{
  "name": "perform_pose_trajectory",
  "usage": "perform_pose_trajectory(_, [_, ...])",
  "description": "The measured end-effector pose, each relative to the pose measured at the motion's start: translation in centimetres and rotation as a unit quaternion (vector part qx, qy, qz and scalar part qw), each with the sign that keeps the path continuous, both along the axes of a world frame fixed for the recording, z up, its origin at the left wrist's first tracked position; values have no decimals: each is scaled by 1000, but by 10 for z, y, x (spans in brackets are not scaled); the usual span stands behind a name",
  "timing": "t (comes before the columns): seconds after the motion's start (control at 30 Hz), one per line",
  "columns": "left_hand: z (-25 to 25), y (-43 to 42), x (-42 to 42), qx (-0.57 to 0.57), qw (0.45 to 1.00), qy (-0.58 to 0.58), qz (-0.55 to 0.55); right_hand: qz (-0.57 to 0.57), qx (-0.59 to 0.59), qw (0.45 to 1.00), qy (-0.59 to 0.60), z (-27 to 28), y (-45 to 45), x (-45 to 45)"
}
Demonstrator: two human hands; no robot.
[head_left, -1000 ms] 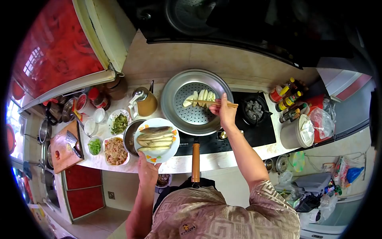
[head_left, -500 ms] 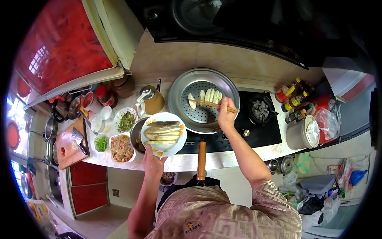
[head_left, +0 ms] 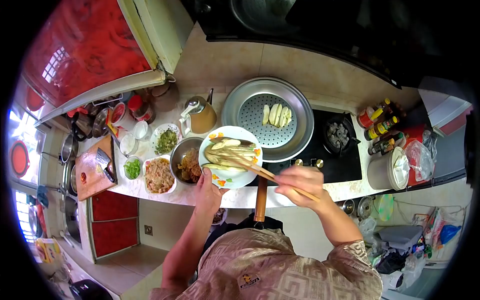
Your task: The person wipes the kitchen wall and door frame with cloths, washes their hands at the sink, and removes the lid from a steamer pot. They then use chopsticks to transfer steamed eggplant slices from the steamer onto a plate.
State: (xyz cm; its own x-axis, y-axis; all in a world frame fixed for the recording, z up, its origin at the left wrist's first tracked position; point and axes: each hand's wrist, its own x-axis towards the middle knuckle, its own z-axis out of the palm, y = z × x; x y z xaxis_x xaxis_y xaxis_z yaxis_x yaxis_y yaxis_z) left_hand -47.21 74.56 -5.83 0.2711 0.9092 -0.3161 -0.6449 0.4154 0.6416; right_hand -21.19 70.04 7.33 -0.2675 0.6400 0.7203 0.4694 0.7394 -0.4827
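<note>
My left hand (head_left: 208, 194) grips the near rim of a white flowered plate (head_left: 243, 179), which is tilted in front of the stove. Strips of eggplant (head_left: 227, 159) are heaped on it. Wooden chopsticks (head_left: 280, 179) are held in my right hand (head_left: 302, 183), their tips down among those strips. Beyond the plate, a steamer tray (head_left: 253, 115) with a perforated floor sits on the stove. Several pale eggplant pieces (head_left: 276, 115) lie side by side on it. A brown wooden handle (head_left: 261, 199) juts out over the counter edge toward me.
Left of the plate stand a metal bowl (head_left: 176, 156) of reddish food, a dish of minced meat (head_left: 159, 175), and chopped greens (head_left: 132, 169). A cleaver (head_left: 104, 161) rests on the cutting board (head_left: 89, 184). Sauce bottles (head_left: 379, 125) and a lidded bucket (head_left: 385, 170) line the right side.
My right hand has drawn the chopsticks back from the steamer tray to the plate. The separate eggplant piece now lies beside the others on the tray. The view has shifted slightly.
</note>
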Motion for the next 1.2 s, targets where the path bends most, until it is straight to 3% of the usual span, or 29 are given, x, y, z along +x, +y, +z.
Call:
perform_pose_trajectory(0.13, [4, -5, 1, 17, 999, -30, 7, -44, -90, 984, 147, -5, -23, 15])
perform_pose_trajectory(0.27, [5, -11, 1, 26, 999, -41, -3, -127, -242, 890, 366, -19, -7, 11])
perform_pose_trajectory(0.4, [1, -13, -1, 30, 999, -22, -22, -175, -334, 803, 462, -31, 6, 13])
perform_pose_trajectory(0.5, [-2, -14, -2, 42, 998, -7, -41, -160, -332, 815, 447, -39, -2, 17])
perform_pose_trajectory(0.73, [2, -13, -1, 32, 999, -11, -43, -90, -224, 927, 285, -30, -11, 22])
perform_pose_trajectory(0.83, [2, -12, -1, 30, 999, -10, -41, -34, -144, 982, 117, -23, -14, 30])
perform_pose_trajectory(1.0, [7, -12, 1, 26, 999, -11, -45, -15, -67, 997, -29, -6, -4, 29])
perform_pose_trajectory(1.2, [6, -13, -3, 28, 999, -9, -46, 13, -86, 995, -44, 5, -5, 32])
